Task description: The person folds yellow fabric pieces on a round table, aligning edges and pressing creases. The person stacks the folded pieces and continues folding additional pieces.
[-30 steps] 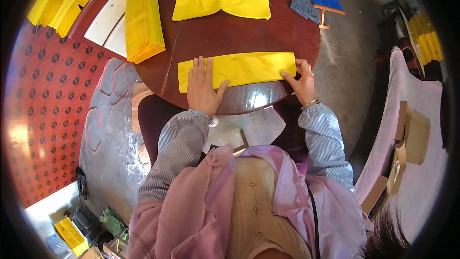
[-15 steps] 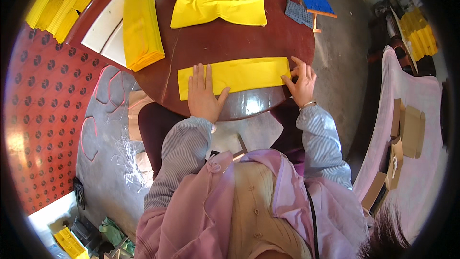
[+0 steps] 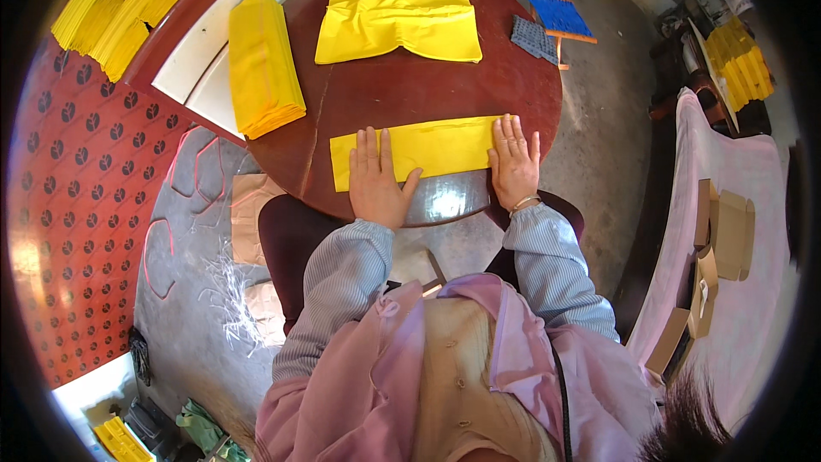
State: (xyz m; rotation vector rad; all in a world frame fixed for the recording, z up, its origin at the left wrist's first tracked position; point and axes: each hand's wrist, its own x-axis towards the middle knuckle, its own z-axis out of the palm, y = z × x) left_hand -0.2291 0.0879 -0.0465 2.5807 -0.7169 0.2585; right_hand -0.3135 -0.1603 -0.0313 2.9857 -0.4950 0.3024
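Note:
A folded yellow sheet [image 3: 440, 147], fabric-like and long and narrow, lies near the front edge of the round red-brown table [image 3: 410, 96]. My left hand [image 3: 376, 180] rests flat on its left part, fingers stretched out and thumb apart. Over its right end my right hand [image 3: 515, 164] lies flat too, fingers extended and covering that end. Neither hand grips anything. Farther back on the table is a wider yellow piece [image 3: 400, 24], creased across the middle. A thick stack of folded yellow pieces [image 3: 261, 67] stands at the table's left edge.
On the table's right edge lies a grey-blue cloth [image 3: 534, 38], beside a small blue-topped stool [image 3: 563, 15]. More yellow stacks [image 3: 128, 8] fill the upper left. Opened cardboard boxes [image 3: 727, 235] rest on a pink-white cover at right. Red straps and white strands lie on the floor.
My right hand has gone from pinching the sheet's right end to lying flat on it, slightly farther left. My left hand stays flat on the sheet. The whole view has shifted slightly.

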